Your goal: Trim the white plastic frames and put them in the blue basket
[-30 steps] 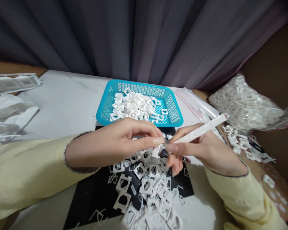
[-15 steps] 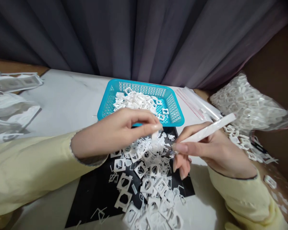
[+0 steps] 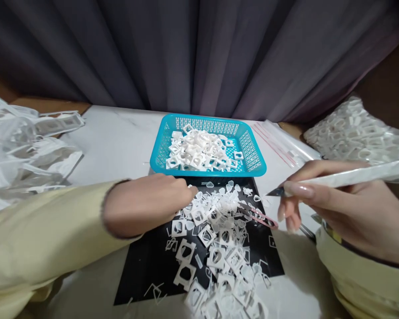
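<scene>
My right hand [image 3: 339, 199] grips a craft knife [image 3: 355, 174] with a white-wrapped handle, its dark pointed blade aimed left above the table. My left hand [image 3: 153, 201] is closed, back upward, at the left edge of the pile of white plastic parts [image 3: 216, 257]. Its fingertips are hidden, so whatever they hold does not show. The pile mixes square frames with round openings and thin trimmed scraps, spread over a black mat [image 3: 142, 261]. Pink-handled tweezers [image 3: 262, 218] lie on the pile's right side.
Behind the mat stands a blue plastic basket [image 3: 158, 153] holding many white parts. White moulded pieces [image 3: 36, 146] are heaped at the left. A clear bag of parts [image 3: 359, 133] sits at the back right, beside flat plastic bags [image 3: 286, 141]. A grey curtain [image 3: 173, 53] hangs behind.
My left hand has moved left and down, and the small white piece seen at its fingertips is no longer visible. My right hand has drawn away to the right with the knife. The view has shifted.
</scene>
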A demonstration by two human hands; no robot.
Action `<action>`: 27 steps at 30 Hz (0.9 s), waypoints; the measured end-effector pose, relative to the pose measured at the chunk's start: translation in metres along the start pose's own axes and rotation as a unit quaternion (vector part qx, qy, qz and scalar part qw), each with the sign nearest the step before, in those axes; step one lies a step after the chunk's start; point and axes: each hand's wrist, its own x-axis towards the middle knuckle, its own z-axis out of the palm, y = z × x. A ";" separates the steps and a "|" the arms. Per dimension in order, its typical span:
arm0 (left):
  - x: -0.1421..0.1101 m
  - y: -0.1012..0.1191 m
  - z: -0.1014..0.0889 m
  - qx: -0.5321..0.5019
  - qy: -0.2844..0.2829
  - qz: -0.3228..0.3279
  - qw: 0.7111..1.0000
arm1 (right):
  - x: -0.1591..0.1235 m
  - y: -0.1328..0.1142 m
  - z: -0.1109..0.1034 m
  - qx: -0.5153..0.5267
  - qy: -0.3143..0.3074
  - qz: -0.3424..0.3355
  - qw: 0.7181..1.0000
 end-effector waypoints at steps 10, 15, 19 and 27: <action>0.030 -0.007 0.014 -0.014 -0.030 -0.009 0.999 | 0.005 0.000 0.008 -0.193 0.011 0.014 0.981; 0.031 -0.002 0.015 -0.029 -0.043 -0.014 0.999 | 0.020 0.030 0.022 -0.247 -0.075 -0.043 0.965; 0.033 0.003 0.015 -0.037 -0.060 -0.012 0.997 | 0.027 0.051 0.036 -0.226 -0.078 -0.042 0.970; 0.018 0.024 0.000 -0.016 -0.008 -0.009 1.000 | 0.028 0.062 0.052 -0.143 -0.020 -0.008 0.989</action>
